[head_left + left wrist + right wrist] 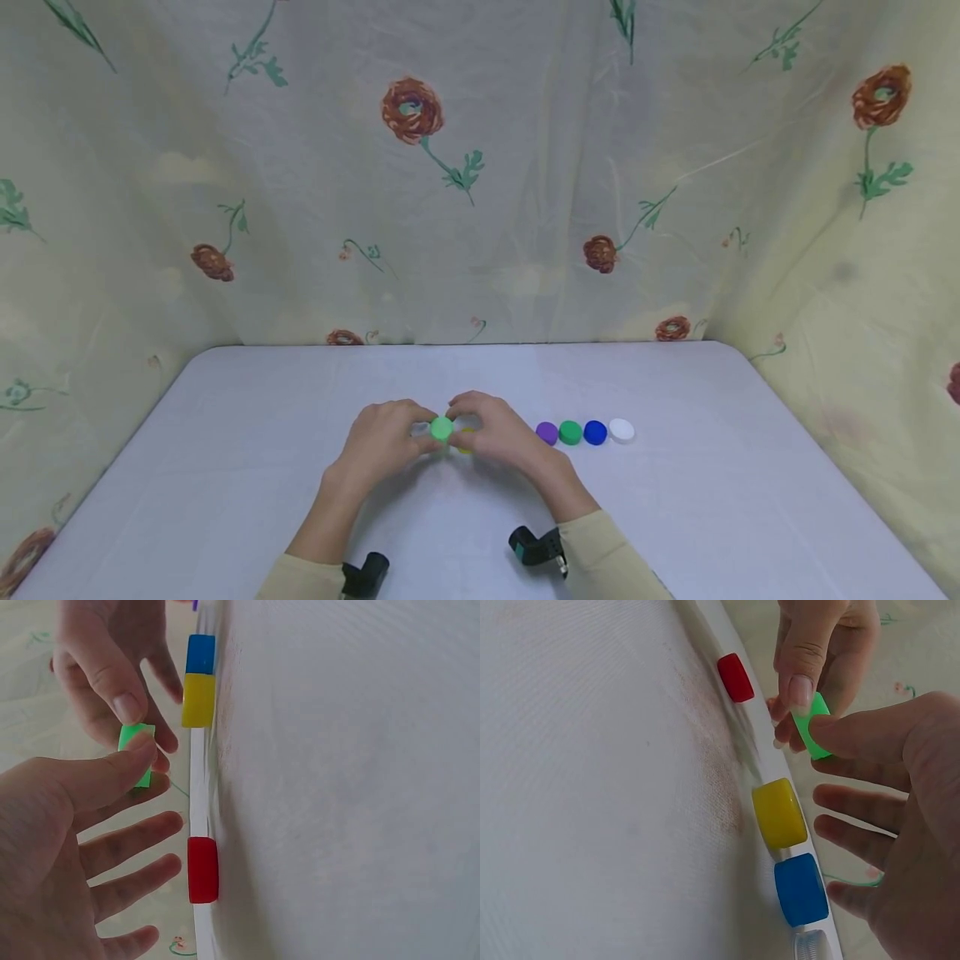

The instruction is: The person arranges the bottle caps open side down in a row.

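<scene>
A light green bottle cap (441,429) is held up above the white table between both hands. My left hand (386,437) pinches one side of it with thumb and forefinger, and my right hand (495,427) pinches the other side the same way. In both wrist views the remaining fingers are spread apart. Below the hands, a yellow cap (780,814) sits beside a blue cap (802,890). A red cap (202,870) stands apart on the left hand's side; in the head view the left hand hides it.
Right of the hands, a row of caps lies on the table (712,500): purple (547,433), darker green (571,432), dark blue (596,432) and white (622,431). A flower-printed cloth (510,167) hangs around the table's back and sides.
</scene>
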`<state>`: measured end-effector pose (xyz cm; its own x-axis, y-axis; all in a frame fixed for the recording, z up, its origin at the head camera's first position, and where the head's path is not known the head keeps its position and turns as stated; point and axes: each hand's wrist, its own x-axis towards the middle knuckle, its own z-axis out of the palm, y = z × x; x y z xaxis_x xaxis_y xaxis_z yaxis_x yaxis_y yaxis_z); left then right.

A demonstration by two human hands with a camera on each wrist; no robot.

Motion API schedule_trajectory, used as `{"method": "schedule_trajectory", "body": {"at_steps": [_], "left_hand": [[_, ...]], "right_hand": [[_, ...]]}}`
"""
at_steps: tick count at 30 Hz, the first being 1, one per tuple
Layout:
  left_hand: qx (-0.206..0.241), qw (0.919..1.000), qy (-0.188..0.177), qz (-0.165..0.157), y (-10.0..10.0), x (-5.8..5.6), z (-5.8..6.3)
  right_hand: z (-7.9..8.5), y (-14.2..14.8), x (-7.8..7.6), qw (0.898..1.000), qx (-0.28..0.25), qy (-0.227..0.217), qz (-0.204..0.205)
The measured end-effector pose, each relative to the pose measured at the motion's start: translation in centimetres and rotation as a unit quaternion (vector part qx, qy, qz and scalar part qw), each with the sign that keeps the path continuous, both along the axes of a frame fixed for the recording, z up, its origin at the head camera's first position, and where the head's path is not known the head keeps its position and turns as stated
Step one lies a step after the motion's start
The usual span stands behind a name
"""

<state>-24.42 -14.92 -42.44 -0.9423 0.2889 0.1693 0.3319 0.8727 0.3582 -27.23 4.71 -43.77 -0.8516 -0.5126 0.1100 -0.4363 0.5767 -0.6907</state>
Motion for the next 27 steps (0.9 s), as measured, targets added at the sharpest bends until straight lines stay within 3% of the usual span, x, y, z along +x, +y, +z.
{"method": "schedule_trajectory", "body": {"at_steps": [11, 27], "left_hand": [[0.008, 0.9999, 0.009, 0.010, 0.12, -0.22, 0.20], [-0.011, 0.9995, -0.011, 0.029, 0.21, -0.11, -0.34]], "right_hand": [[0.06, -0.19, -0.06, 0.999, 0.000, 0.034, -0.002], [-0.73, -0.97, 0.08, 0.999, 0.035, 0.038, -0.006]]}}
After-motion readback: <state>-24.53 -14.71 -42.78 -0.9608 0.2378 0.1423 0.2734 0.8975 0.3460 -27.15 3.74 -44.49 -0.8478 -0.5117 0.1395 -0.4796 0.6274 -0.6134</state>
